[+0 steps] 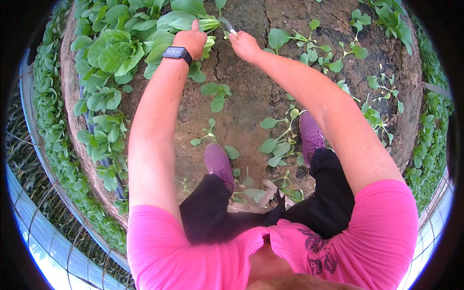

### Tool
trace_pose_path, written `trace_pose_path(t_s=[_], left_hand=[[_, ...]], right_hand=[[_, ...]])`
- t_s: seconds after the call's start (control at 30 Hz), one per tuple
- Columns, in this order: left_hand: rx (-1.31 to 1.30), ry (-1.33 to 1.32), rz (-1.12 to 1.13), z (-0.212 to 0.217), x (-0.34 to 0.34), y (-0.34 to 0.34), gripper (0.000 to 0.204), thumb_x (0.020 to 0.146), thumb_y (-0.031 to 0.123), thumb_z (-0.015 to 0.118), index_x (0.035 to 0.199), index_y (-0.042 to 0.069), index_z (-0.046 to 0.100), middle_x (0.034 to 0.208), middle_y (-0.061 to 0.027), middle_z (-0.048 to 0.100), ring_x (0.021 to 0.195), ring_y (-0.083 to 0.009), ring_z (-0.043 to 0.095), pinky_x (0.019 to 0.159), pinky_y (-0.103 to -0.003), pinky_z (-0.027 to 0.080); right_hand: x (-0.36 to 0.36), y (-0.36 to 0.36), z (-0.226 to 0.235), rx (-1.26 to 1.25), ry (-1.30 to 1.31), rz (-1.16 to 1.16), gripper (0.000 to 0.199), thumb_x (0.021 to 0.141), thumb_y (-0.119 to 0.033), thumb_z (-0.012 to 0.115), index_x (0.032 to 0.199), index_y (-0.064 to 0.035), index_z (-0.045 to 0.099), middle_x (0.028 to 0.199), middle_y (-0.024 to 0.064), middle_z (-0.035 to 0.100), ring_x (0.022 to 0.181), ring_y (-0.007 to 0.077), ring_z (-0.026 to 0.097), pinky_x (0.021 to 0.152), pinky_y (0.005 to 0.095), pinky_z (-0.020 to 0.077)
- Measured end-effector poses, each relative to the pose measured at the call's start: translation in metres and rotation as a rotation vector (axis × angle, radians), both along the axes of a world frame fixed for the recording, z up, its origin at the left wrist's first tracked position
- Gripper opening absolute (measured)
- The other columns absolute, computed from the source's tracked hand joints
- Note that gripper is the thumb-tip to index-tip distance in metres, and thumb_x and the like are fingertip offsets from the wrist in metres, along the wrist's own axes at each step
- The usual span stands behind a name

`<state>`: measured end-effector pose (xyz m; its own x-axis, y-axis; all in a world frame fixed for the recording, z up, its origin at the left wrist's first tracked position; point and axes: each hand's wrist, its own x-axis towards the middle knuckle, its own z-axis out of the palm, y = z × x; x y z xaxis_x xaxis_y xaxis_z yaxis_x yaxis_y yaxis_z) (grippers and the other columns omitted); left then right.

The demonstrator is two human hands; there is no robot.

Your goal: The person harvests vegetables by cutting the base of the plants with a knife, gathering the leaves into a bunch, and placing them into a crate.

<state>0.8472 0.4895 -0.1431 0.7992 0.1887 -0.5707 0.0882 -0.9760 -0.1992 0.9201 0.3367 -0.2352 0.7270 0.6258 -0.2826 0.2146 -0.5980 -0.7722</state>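
At the top of the head view, my left hand (192, 40), with a dark watch on its wrist, is closed round a bunch of bok choy (175, 21). Its thumb points up along the stalks, and the other fingers are mostly hidden. The pale stalk ends (209, 24) face right and the broad leaves spread to the left. My right hand (244, 47) is closed on a small knife (226, 24) just right of the bunch. The short blade points up and left, close to the stalk ends; whether it touches them I cannot tell.
Dense leafy greens (116, 53) grow along the left of the cracked soil bed (241, 92). Smaller plants (278, 145) stand scattered between and right of my purple shoes (218, 163). More green rows (425, 140) and blue sheeting (46, 232) lie beyond the bed.
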Motion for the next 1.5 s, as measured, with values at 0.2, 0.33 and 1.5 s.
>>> trace_pose_path(t_s=[0.2,0.33,1.5], left_hand=[[-0.012,0.01,0.015,0.001,-0.004,0.003,0.048,0.069,0.001,0.062,0.116,0.009,0.058,0.148,-0.025,0.023,0.1,-0.035,0.063,0.083,-0.042,0.053],[-0.027,-0.022,0.017,-0.001,-0.003,0.002,0.047,0.069,0.001,0.063,0.115,0.009,0.059,0.148,-0.0246,0.024,0.099,-0.0352,0.063,0.083,-0.042,0.053],[-0.847,-0.818,0.304,0.224,-0.204,-0.072,0.087,0.058,0.005,0.079,0.137,0.006,0.043,0.143,-0.0139,0.038,0.133,-0.0256,0.035,0.111,-0.035,0.026]], right_hand=[[0.004,0.007,0.013,-0.08,0.33,-0.002,0.047,0.093,-0.035,0.041,0.084,0.0068,0.06,0.066,0.0185,0.062,0.055,0.0324,0.062,0.059,0.0438,0.0511],[0.009,0.012,0.016,-0.116,0.393,0.018,0.047,0.093,-0.035,0.037,0.077,0.004,0.058,0.059,0.0143,0.059,0.047,0.0266,0.058,0.052,0.0406,0.0498],[-0.063,-0.042,0.299,0.688,0.211,0.361,0.033,0.079,-0.029,0.072,0.101,-0.0069,0.062,0.076,-0.0037,0.054,0.065,0.0056,0.048,0.056,0.0237,0.0398]])
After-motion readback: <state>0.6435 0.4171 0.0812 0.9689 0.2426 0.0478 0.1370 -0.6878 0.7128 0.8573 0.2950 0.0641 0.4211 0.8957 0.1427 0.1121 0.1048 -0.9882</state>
